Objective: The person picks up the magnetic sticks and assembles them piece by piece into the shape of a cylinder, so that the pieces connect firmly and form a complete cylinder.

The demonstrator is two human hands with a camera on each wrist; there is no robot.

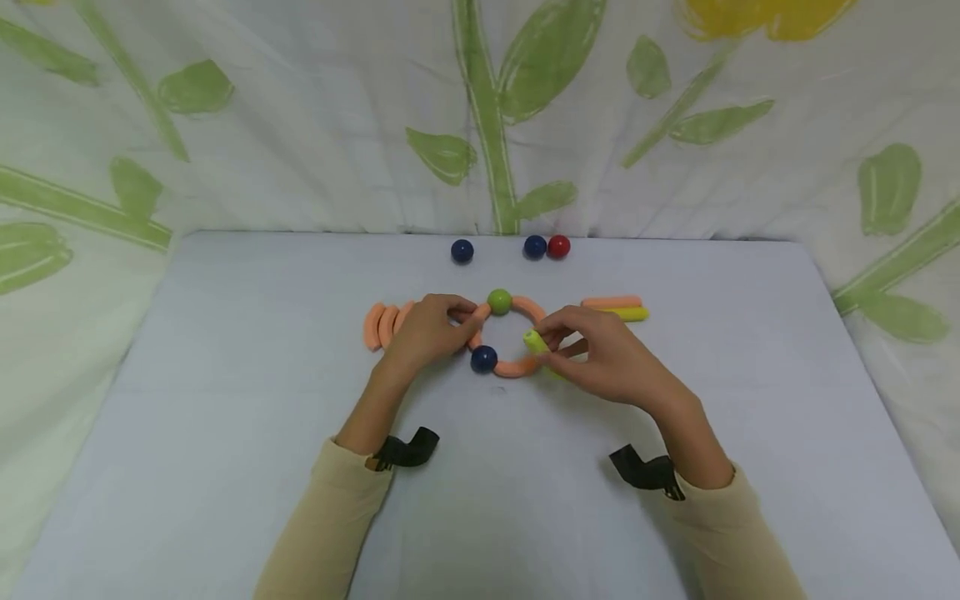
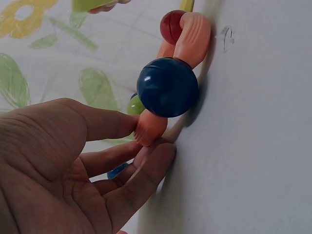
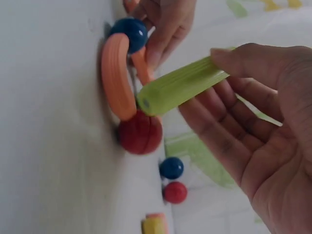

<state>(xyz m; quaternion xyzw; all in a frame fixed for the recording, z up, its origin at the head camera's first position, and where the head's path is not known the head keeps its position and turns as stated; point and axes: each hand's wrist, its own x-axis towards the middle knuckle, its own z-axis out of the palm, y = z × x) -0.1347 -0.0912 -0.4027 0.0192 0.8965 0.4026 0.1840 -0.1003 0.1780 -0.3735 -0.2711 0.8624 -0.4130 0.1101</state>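
A ring of orange curved pieces [image 1: 516, 367] lies on the pale table [image 1: 225, 375], joined by a green ball [image 1: 498, 301], a dark blue ball [image 1: 483, 359] and a red ball [image 3: 141, 134]. My left hand [image 1: 465, 321] pinches the ring's left orange curved piece [image 2: 148, 127] between thumb and fingers, just beside the dark blue ball [image 2: 167, 87]. My right hand [image 1: 551, 342] holds a yellow-green stick [image 1: 536, 341] at the ring's right side. In the right wrist view the stick's [image 3: 183, 85] free end hangs just above the red ball, apart from it.
Three spare orange curved pieces [image 1: 386, 323] lie left of the ring. An orange stick [image 1: 611, 302] and a yellow stick [image 1: 630, 314] lie to its right. Two dark blue balls [image 1: 462, 251] [image 1: 535, 246] and a red ball [image 1: 558, 246] sit by the far edge, below a leaf-printed cloth [image 1: 487, 125].
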